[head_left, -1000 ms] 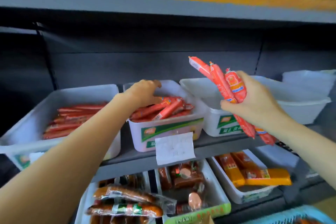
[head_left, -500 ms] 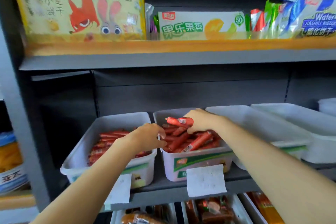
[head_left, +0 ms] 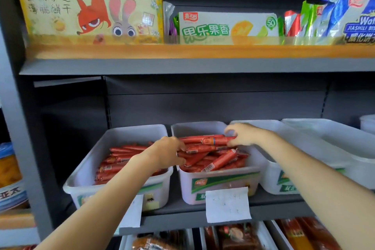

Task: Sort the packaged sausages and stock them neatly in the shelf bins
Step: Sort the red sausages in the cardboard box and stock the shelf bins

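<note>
- Red, glossy film wraps the sausage sticks (head_left: 211,153), heaped in the middle bin (head_left: 220,180) on the grey metal shelf (head_left: 182,216); several lie crosswise, barcodes showing.
- Left hand (head_left: 167,153) reaches over the bin's left rim, its fingers curled down into the heap; whether they hold a stick cannot be told.
- Right hand (head_left: 241,134) pinches the end of the top sausage stick (head_left: 209,140), which lies level across the heap, fingers curled round its right tip.
- A second, left bin (head_left: 85,180) of white translucent plastic holds thinner red sticks (head_left: 119,158) laid roughly parallel; the right bins (head_left: 316,148) show no contents from here.
- Handling, as judged: each stick looks light and fairly stiff, a narrow cylinder with crimped ends; the film appears slippery, so a hold round the body should be surer than one at the tip.
- Judged risk: loose sticks may roll or slide off the heap when a neighbour is shifted.
- Paper price tags (head_left: 228,205) hang from the shelf edge; cardboard biscuit boxes (head_left: 89,11) and foil snack packets stand above.
</note>
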A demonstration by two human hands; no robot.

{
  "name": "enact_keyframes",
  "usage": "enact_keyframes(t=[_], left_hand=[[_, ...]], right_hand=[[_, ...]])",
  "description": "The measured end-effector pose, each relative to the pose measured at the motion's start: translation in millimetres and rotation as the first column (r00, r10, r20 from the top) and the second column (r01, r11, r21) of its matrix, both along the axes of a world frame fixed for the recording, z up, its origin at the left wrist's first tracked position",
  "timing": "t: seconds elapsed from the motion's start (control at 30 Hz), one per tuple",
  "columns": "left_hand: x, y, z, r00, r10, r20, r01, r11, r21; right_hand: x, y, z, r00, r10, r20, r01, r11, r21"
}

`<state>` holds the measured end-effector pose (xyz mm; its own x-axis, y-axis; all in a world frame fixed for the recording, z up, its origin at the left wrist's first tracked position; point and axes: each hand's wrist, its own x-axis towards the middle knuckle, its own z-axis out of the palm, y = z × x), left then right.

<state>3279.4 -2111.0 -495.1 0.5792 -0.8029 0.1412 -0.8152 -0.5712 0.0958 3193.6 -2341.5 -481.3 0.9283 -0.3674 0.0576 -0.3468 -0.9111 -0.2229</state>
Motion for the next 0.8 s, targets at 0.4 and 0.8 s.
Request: enact_keyframes(t=[0.4,0.8], left_hand=[[-1,-35,-15,0.983,0.117,0.143,-0.158,0.935,0.318],[-5,-13,0,0.991,0.111,0.071,-0.126,0.954,0.271]], right_hand=[[-13,22,26,0.994,0.111,0.022,-0.111,0.994,-0.015],[26,33,14,0.922,-0.003,-0.388,-0.101,0.964,-0.247]])
